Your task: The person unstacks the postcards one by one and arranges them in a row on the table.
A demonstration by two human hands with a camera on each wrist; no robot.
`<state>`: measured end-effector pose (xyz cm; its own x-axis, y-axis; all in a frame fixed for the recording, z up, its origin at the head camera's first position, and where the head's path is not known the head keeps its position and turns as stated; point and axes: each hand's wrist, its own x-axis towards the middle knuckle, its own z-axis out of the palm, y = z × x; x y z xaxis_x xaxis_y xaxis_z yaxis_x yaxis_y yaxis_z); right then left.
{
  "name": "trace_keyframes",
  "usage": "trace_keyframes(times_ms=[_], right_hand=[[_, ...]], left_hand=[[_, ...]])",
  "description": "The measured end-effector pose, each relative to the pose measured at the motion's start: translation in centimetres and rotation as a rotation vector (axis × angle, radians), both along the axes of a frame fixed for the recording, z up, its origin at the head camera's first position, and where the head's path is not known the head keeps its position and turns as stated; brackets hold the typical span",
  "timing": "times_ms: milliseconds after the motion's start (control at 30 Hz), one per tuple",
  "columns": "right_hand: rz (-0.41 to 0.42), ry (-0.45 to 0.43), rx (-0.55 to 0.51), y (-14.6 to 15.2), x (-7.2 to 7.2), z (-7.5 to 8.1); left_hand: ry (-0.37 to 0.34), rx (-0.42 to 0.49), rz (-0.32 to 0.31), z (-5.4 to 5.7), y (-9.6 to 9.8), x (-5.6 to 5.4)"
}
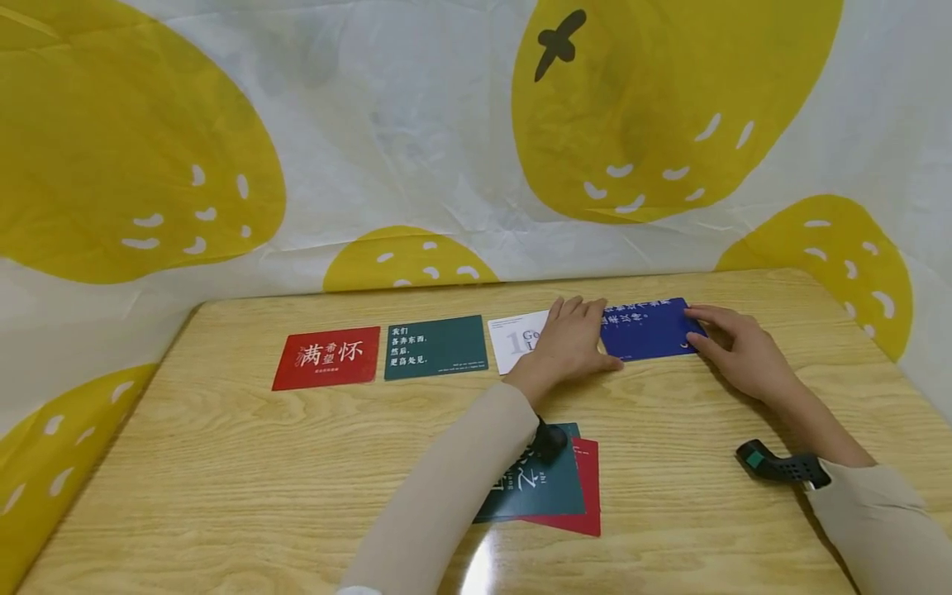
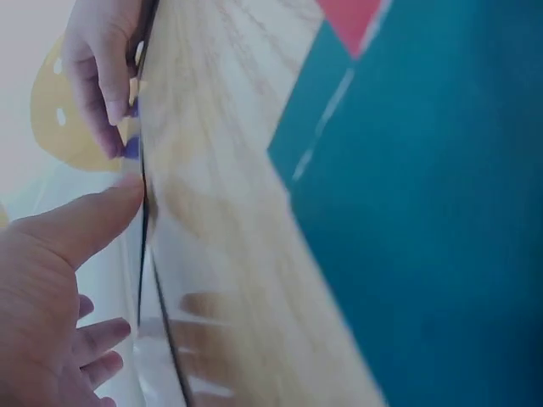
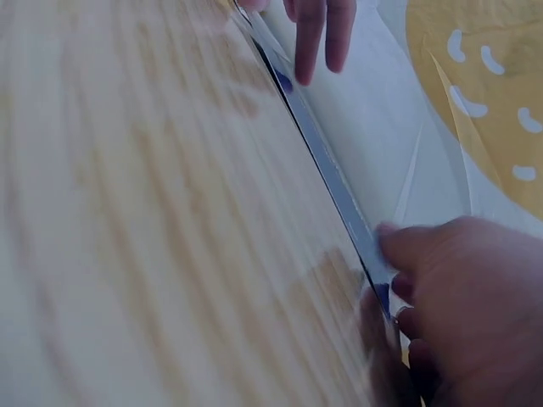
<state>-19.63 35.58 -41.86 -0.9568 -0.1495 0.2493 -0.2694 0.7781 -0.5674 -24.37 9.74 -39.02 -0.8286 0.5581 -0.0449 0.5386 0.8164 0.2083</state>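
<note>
In the head view a dark blue card (image 1: 647, 332) with white characters lies at the right end of a row of cards. My right hand (image 1: 744, 355) holds its right end, with thumb and fingertips at the edge. My left hand (image 1: 568, 343) reaches over the white card (image 1: 513, 335) to the blue card's left end, fingers extended and thumb out near its lower edge. Part of the white card is hidden beneath this hand. The left wrist view shows the left hand (image 2: 59, 288) with its fingers apart; in the right wrist view the right hand (image 3: 475, 305) has bent fingers.
Farther left in the row lie a green card (image 1: 439, 347) and a red card (image 1: 327, 358). Nearer me, a green card (image 1: 550, 492) overlaps a red card (image 1: 590, 487), partly under my left forearm. A lemon-patterned cloth (image 1: 402, 149) hangs behind the wooden table (image 1: 223, 471).
</note>
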Motion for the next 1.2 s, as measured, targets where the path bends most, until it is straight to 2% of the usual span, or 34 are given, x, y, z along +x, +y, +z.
trace_keyframes(times_ms=[133,300,433,567,700,833,967,1200], right_hand=[[-0.083,-0.023,-0.04,-0.1,0.4,0.1],[-0.168,-0.042,-0.083,-0.2,1.1,0.3],[-0.178,-0.031,-0.124,-0.7,1.8,0.6],[-0.151,-0.006,-0.178,-2.0,2.4,1.0],[-0.106,0.011,-0.209,-3.8,3.2,1.5],[-0.033,0.032,-0.195,-6.2,4.3,2.1],[0.048,0.07,-0.171,-8.6,5.3,2.7],[0.143,0.067,-0.19,-12.1,7.1,3.4]], left_hand=[[0.001,0.043,-0.028,0.9,-0.5,0.2],[-0.013,0.146,-0.091,2.9,-1.7,1.0],[-0.048,0.263,-0.134,4.3,-3.6,2.1],[-0.067,0.391,-0.155,5.0,-6.4,3.8],[-0.095,0.504,-0.157,5.0,-9.4,5.8],[-0.108,0.568,-0.153,4.6,-12.5,8.0],[-0.143,0.655,-0.118,4.2,-15.5,9.9],[-0.201,0.74,-0.034,3.9,-18.9,12.0]])
